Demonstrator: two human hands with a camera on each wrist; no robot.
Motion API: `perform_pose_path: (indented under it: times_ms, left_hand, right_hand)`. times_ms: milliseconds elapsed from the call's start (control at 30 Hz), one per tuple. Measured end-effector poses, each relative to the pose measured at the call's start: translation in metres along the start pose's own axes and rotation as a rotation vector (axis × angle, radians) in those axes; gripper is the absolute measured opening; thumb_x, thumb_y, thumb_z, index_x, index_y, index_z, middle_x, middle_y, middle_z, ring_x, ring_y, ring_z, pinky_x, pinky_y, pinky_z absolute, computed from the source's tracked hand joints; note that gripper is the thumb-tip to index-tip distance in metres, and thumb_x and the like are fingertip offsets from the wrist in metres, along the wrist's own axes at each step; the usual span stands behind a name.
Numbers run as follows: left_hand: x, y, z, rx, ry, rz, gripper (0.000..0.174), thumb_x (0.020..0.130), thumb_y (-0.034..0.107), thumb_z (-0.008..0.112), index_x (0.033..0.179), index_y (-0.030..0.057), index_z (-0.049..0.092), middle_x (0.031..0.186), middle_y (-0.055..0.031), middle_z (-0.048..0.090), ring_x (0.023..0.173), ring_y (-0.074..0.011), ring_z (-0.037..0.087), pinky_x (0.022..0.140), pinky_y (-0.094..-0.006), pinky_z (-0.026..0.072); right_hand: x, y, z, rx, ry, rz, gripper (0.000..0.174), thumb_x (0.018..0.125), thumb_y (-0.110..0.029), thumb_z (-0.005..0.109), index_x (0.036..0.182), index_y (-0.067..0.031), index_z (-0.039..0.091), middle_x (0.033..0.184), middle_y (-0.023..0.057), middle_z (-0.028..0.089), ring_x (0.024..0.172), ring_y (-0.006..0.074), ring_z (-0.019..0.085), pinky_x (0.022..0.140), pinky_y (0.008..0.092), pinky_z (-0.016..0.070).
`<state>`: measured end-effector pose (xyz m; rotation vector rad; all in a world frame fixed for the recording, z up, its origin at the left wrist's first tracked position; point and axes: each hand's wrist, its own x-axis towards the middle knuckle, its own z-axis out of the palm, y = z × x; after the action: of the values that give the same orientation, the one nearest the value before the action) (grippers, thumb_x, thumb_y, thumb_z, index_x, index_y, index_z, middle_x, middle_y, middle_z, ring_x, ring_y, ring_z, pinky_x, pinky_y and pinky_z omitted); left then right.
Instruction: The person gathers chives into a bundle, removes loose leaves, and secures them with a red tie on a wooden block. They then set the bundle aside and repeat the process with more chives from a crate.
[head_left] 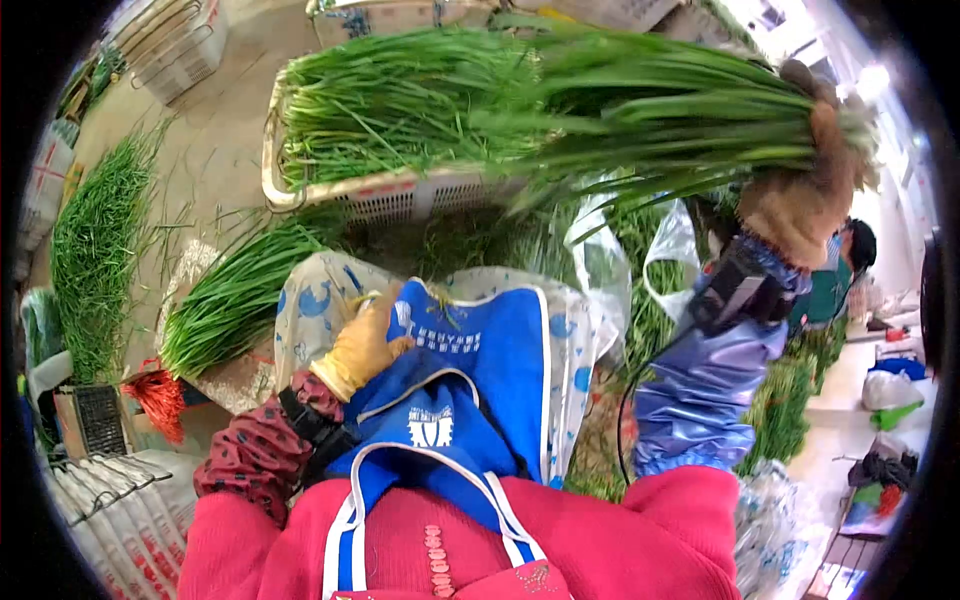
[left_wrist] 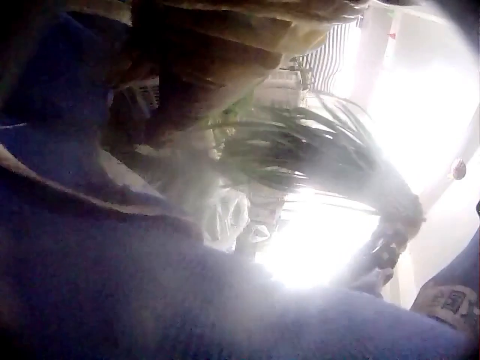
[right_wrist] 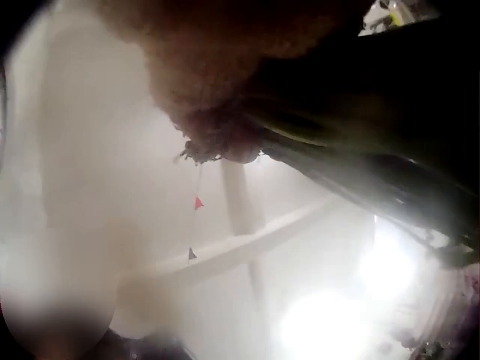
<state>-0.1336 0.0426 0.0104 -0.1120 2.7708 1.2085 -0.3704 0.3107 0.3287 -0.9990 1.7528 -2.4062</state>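
My right hand [head_left: 805, 195], in a brown glove, is raised at the upper right and grips the root end of a thick bunch of green chives [head_left: 640, 120]. The leaves point left, over a pale basket [head_left: 400, 195] heaped with more chives. In the right wrist view the glove [right_wrist: 225, 67] fills the top, with the dark stalks [right_wrist: 375, 157] running out of it. My left hand [head_left: 365, 345], in a yellow glove, rests on the blue apron [head_left: 490, 370] in my lap, fingers loosely curled and holding nothing. The left wrist view shows the held bunch [left_wrist: 315, 157] against bright light.
A tied bundle of chives [head_left: 235, 300] lies left of my lap, with red ties [head_left: 160, 400] beside it. A long pile of chives [head_left: 95, 250] is on the floor at far left. Clear plastic bags [head_left: 600, 260] hang ahead. Another person [head_left: 850, 265] is at the right.
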Motion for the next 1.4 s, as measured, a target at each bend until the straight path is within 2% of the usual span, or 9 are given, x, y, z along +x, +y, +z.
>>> perform_pose_path:
  times_ms: [133,167,533,633,767,900,1100,1233,1400]
  left_hand:
    - [-0.002,0.008,-0.024,-0.019,-0.050,0.025,0.098,0.074,0.037,0.082,0.149,0.0000,0.031,0.140,-0.0302,0.046,0.132,-0.0433,0.044,0.109,-0.0429,0.0379]
    - [0.009,0.004,-0.037,-0.025,-0.037,0.069,0.100,0.073,0.039,0.083,0.148,-0.0010,0.031,0.142,-0.0302,0.045,0.133,-0.0434,0.043,0.110,-0.0425,0.0371]
    - [0.067,0.119,-0.168,-1.288,-0.175,0.701,0.118,0.069,0.043,0.088,0.156,0.0104,0.015,0.152,-0.0087,0.039,0.136,-0.0212,0.039,0.113,-0.0381,0.0315]
    - [0.033,0.098,-0.125,-1.684,-0.190,0.438,0.100,0.075,0.036,0.083,0.152,0.0094,0.026,0.140,-0.0091,0.050,0.122,-0.0189,0.054,0.101,-0.0359,0.0457]
    - [0.015,0.075,-0.107,-1.762,-0.331,0.260,0.089,0.074,0.041,0.082,0.142,0.0036,0.040,0.125,-0.0158,0.062,0.105,-0.0271,0.066,0.089,-0.0405,0.0563]
    - [0.019,0.057,-0.093,-1.715,-0.417,0.294,0.081,0.077,0.042,0.079,0.138,0.0014,0.044,0.120,-0.0170,0.065,0.100,-0.0280,0.068,0.085,-0.0402,0.0571]
    - [0.013,0.032,-0.079,-1.857,-0.476,0.445,0.062,0.082,0.032,0.079,0.131,0.0056,0.052,0.117,-0.0112,0.066,0.100,-0.0207,0.066,0.090,-0.0386,0.0533]
    - [0.011,0.041,-0.073,-1.768,-0.284,0.346,0.055,0.076,0.016,0.082,0.124,0.0036,0.058,0.107,-0.0089,0.069,0.089,-0.0185,0.067,0.081,-0.0351,0.0557]
    - [0.000,0.061,-0.107,-1.634,0.120,0.241,0.059,0.067,0.004,0.081,0.121,0.0074,0.058,0.104,-0.0050,0.067,0.087,-0.0179,0.065,0.075,-0.0348,0.0542]
  right_hand:
    - [0.065,0.013,-0.013,-1.030,-0.003,-0.299,0.033,0.085,-0.008,0.072,0.115,-0.0046,0.061,0.100,0.0078,0.069,0.097,0.0200,0.066,0.086,0.0353,0.0548]
    - [0.065,0.014,0.012,-0.562,0.111,-0.094,0.036,0.082,0.001,0.071,0.117,-0.0040,0.060,0.101,0.0046,0.068,0.096,0.0187,0.066,0.085,0.0336,0.0544]
    - [-0.010,0.070,0.157,-0.011,-0.554,0.629,0.037,0.075,-0.002,0.073,0.111,-0.0034,0.064,0.094,0.0034,0.069,0.083,0.0162,0.064,0.078,0.0322,0.0521]
    - [-0.041,0.092,0.181,0.279,-0.498,0.776,0.059,0.071,0.002,0.074,0.126,-0.0032,0.055,0.102,0.0060,0.066,0.089,0.0168,0.063,0.080,0.0323,0.0523]
    - [-0.067,0.120,0.196,0.084,-0.434,0.495,0.086,0.069,0.011,0.072,0.146,-0.0048,0.038,0.123,0.0098,0.061,0.103,0.0213,0.062,0.088,0.0321,0.0516]
    - [-0.055,0.125,0.203,-0.411,-0.632,0.005,0.075,0.074,0.011,0.065,0.144,-0.0006,0.043,0.140,0.0137,0.054,0.122,0.0227,0.056,0.104,0.0344,0.0436]
    - [-0.047,0.129,0.211,-0.559,-1.084,0.139,0.035,0.074,-0.001,0.066,0.109,-0.0004,0.069,0.106,0.0132,0.069,0.099,0.0217,0.065,0.088,0.0332,0.0493]
    - [-0.059,0.148,0.224,-0.552,-1.009,0.329,0.029,0.075,-0.001,0.067,0.104,0.0002,0.070,0.100,0.0144,0.069,0.095,0.0220,0.066,0.086,0.0322,0.0502]
    - [-0.050,0.182,0.243,0.044,-0.738,0.442,0.078,0.083,-0.029,0.078,0.147,-0.0103,0.039,0.138,0.0101,0.051,0.115,0.0236,0.055,0.097,0.0367,0.0473]
